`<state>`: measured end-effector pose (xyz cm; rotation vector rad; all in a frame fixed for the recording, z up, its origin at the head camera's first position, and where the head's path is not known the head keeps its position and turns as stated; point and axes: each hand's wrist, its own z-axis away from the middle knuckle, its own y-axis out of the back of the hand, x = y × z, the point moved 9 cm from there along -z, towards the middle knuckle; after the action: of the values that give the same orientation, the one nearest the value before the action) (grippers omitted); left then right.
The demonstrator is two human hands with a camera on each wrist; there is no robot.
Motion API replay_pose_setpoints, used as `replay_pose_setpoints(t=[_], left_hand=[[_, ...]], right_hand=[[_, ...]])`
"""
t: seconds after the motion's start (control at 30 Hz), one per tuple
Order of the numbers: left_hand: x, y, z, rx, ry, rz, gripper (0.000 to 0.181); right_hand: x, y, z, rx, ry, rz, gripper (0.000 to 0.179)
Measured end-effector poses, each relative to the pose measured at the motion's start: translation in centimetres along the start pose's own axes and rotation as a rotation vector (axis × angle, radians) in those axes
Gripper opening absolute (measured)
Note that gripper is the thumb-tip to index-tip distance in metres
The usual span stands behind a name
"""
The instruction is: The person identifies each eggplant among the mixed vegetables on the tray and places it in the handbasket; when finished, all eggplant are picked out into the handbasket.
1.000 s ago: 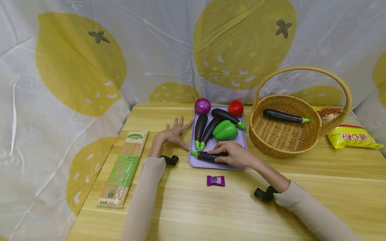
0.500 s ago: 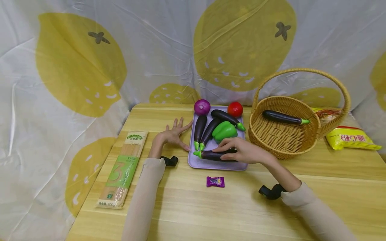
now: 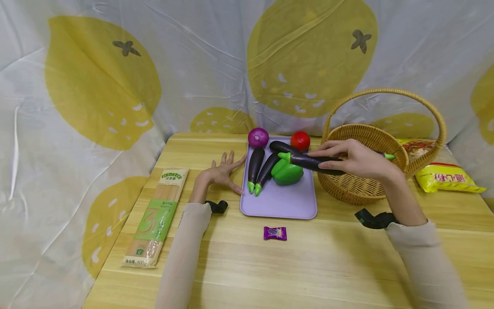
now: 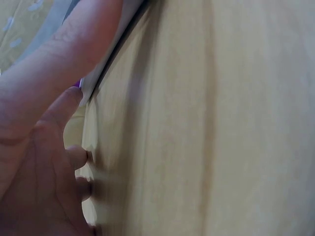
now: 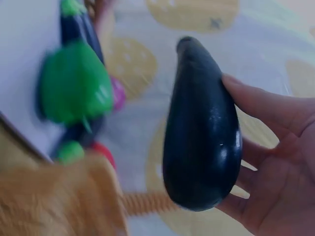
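Note:
My right hand (image 3: 364,159) grips a dark eggplant (image 3: 314,163) with a green stem, held up between the tray and the wicker basket (image 3: 347,195). In the right wrist view the eggplant (image 5: 202,132) fills the middle, thumb on one side and fingers on the other. My left hand (image 3: 221,175) has its fingers spread, thumb and index fingertip at the left rim of the lilac tray (image 3: 278,208). On that tray lie several more eggplants (image 3: 255,167) and a green bell pepper (image 3: 287,173). Another eggplant's stem (image 3: 387,156) shows in the basket; its body is hidden behind my hand.
A purple onion (image 3: 258,137) and a red tomato (image 3: 300,140) sit at the tray's far corners. A purple candy packet (image 3: 275,233) lies in front. Packaged noodles (image 3: 156,219) lie at left, a yellow bag (image 3: 447,176) at right. The basket's tall handle (image 3: 386,91) arches upward.
My right hand has lifted the eggplant from the front of the tray and carried it up and right toward the basket. My left hand has stayed at the tray's edge.

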<state>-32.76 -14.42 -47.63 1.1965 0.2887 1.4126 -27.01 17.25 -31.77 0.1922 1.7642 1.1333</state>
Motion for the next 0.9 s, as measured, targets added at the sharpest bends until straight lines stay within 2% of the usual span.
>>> replay_pose_setpoints(t=[0.13, 0.23, 0.37, 0.53, 0.9], left_hand=[[0.0, 0.0, -0.1, 0.0, 0.0, -0.003, 0.127], [0.1, 0.0, -0.1, 0.0, -0.001, -0.004, 0.127], [0.1, -0.1, -0.1, 0.0, -0.008, -0.002, 0.128], [0.0, 0.0, -0.2, 0.001, -0.009, -0.003, 0.128], [0.0, 0.1, -0.1, 0.002, -0.017, 0.009, 0.129]], right_hand=[[2.1, 3.0, 1.0, 0.012, -0.088, 0.007, 0.033], [3.9, 4.8, 1.8, 0.017, -0.148, 0.059, 0.033], [5.7, 6.2, 2.6, 0.004, -0.16, 0.09, 0.035], [7.6, 6.7, 3.2, -0.049, -0.174, 0.052, 0.037], [12.9, 6.4, 2.9, -0.076, -0.307, 0.049, 0.036]])
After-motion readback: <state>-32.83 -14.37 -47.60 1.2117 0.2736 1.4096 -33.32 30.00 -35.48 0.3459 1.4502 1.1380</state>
